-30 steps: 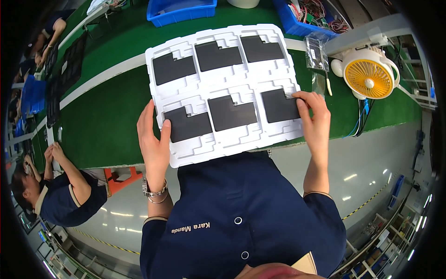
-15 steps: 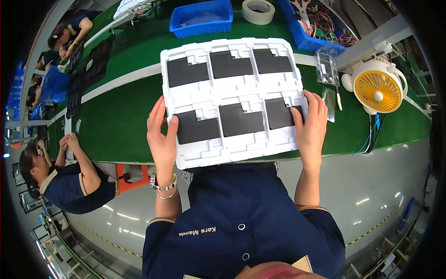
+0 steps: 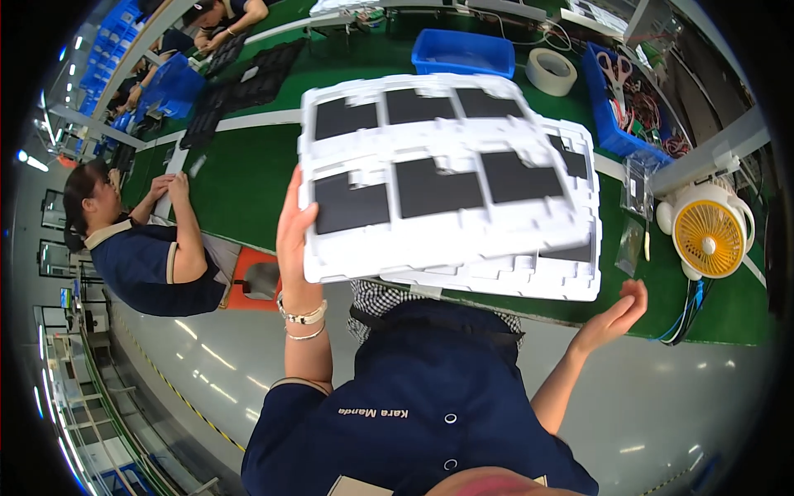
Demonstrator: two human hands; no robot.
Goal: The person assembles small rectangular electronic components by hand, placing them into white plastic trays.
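My left hand grips the left edge of a white plastic tray, thumb at its side, the other fingers partly hidden. Flat black L-shaped pieces lie in this tray's several pockets. Raised and tilted, it covers most of a second white tray at the bench's near edge. That lower tray shows along the right and near sides, with parts of similar black pieces in it. My right hand is off the trays, beyond their near right corner, with its fingers stretched out and nothing in it.
Behind the trays on the green bench stand a blue bin, a tape roll and a blue crate with scissors and wires. A white-and-yellow fan stands right. At left sits a co-worker.
My right hand has let go of the upper tray and moved away to the right. The tray, now in my left hand alone, has tilted and shifted left, exposing the second tray beneath.
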